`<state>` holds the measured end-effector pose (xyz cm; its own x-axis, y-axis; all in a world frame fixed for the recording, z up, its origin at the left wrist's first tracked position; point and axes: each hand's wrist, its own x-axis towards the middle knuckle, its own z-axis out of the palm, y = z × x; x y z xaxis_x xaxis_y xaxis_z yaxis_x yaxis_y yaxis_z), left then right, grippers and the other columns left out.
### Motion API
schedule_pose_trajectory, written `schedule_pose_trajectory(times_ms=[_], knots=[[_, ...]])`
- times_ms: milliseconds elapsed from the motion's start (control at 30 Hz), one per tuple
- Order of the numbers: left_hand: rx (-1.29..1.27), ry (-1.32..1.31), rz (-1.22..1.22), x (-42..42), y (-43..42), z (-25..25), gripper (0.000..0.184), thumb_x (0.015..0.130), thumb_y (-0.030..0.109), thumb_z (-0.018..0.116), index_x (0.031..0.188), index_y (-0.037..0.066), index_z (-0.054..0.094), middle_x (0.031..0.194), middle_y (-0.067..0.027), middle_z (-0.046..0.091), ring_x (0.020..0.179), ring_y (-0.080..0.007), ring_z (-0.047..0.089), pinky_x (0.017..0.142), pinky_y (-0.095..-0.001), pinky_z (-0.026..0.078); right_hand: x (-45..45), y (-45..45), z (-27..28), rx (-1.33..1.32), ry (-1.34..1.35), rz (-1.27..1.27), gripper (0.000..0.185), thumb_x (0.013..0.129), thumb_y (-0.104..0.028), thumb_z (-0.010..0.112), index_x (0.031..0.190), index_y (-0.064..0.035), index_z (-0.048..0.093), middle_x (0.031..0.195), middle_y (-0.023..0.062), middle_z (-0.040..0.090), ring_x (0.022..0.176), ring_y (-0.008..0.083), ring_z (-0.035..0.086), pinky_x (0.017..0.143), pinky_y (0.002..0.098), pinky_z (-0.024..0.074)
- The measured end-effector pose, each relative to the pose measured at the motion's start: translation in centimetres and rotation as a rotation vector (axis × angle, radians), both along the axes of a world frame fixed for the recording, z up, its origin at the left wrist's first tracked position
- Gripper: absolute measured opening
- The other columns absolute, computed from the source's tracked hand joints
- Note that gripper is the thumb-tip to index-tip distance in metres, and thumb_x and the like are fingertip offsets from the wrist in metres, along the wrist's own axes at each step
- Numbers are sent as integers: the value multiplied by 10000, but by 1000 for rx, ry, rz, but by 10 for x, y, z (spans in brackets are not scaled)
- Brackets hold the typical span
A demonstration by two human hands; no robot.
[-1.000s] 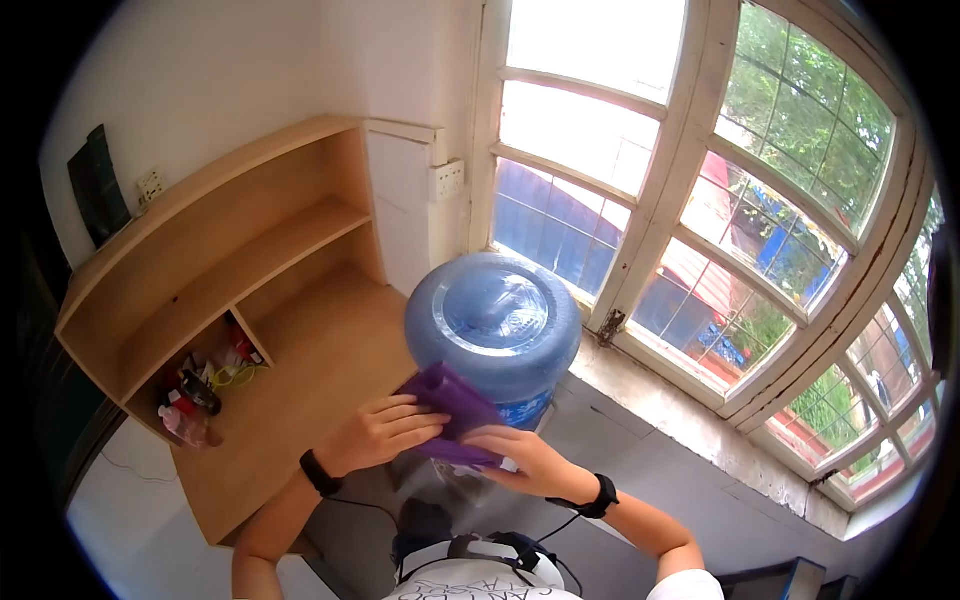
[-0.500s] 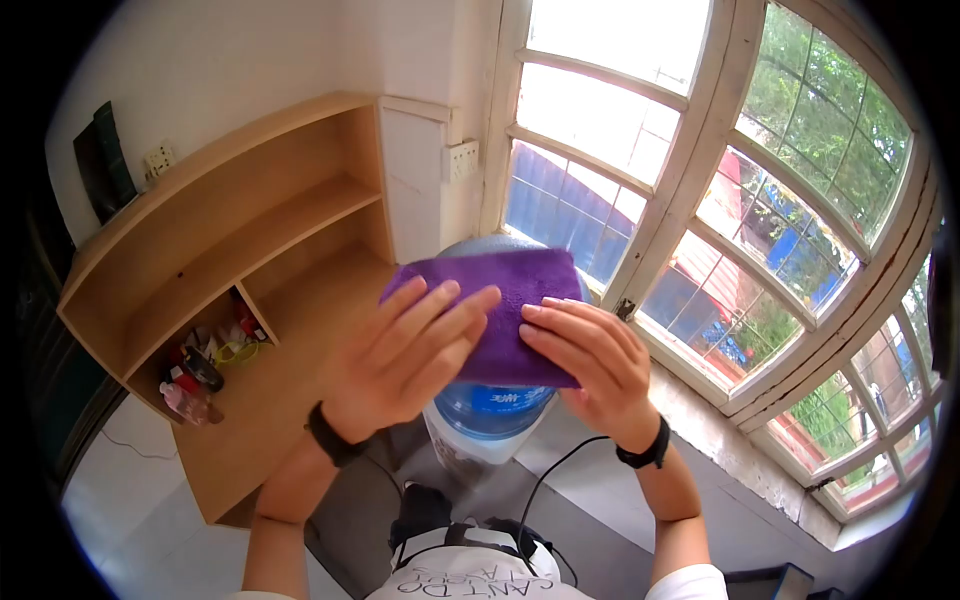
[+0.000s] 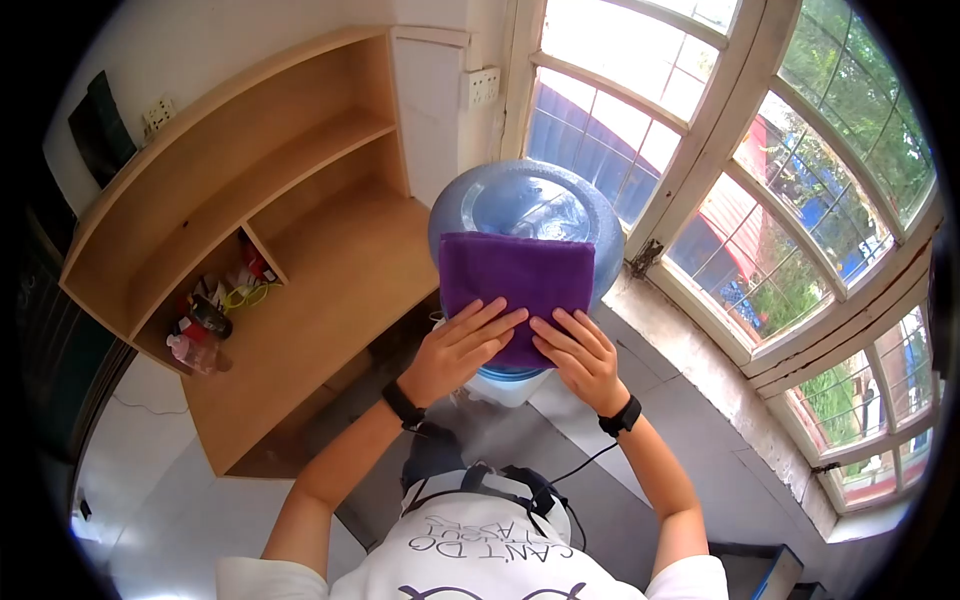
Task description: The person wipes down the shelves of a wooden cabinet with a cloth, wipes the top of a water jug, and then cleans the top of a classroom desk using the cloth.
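A folded purple cloth point(image 3: 517, 273) lies against the near side of a large blue water bottle point(image 3: 590, 205), covering part of its rounded end. The bottle stands upside down on a white base, probably a water dispenser point(image 3: 510, 390), mostly hidden. My left hand point(image 3: 452, 350) rests on the cloth's lower left part with fingers stretched out flat. On the lower right part, my right hand point(image 3: 583, 360) lies the same way, fingers spread. Both thumbs are hard to make out.
At left stands a wooden desk point(image 3: 330, 330) with a shelf unit point(image 3: 235, 155). Several small items, among them a clear plastic bottle point(image 3: 195, 353), sit in its lower compartment. A window point(image 3: 690, 210) and its sill point(image 3: 710, 420) run along the right. A black cable point(image 3: 580, 467) hangs near my right wrist.
Both hands and the cloth have come down and nearer to me, uncovering the bottle's rounded end. My left hand, blurred and raised before, now lies still on the cloth. The view has shifted.
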<state>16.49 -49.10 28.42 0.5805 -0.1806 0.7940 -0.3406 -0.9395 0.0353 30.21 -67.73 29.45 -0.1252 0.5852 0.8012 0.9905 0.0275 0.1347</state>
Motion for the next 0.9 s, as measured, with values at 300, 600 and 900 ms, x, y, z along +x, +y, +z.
schedule_pose_trajectory(times_ms=[300, 600, 900], knots=[[37, 301, 38, -12, -5, -118, 280, 831, 89, 602, 1107, 91, 644, 1313, -7, 580, 1262, -170, 497, 930, -319, 498, 8, -24, -93, -291, 34, 11, 307, 789, -95, 605, 1089, -77, 665, 1217, 20, 629, 1158, 191, 571, 1022, 329, 462], [114, 409, 72, -13, -11, -130, 378, 839, 116, 575, 1217, 100, 583, 1421, -5, 483, 1338, -156, 411, 955, -319, 461, 6, -32, -111, -337, -19, -42, 323, 809, -99, 587, 1127, -62, 628, 1335, 39, 553, 1236, 219, 514, 1059, 345, 430], [199, 208, 30, 3, 4, -67, 505, 808, 60, 561, 1307, 126, 524, 1305, -32, 540, 1208, -230, 511, 908, -346, 498, 12, -25, -53, -175, -23, -59, 318, 798, -93, 605, 1113, -77, 645, 1245, 32, 599, 1207, 212, 531, 1059, 350, 438]])
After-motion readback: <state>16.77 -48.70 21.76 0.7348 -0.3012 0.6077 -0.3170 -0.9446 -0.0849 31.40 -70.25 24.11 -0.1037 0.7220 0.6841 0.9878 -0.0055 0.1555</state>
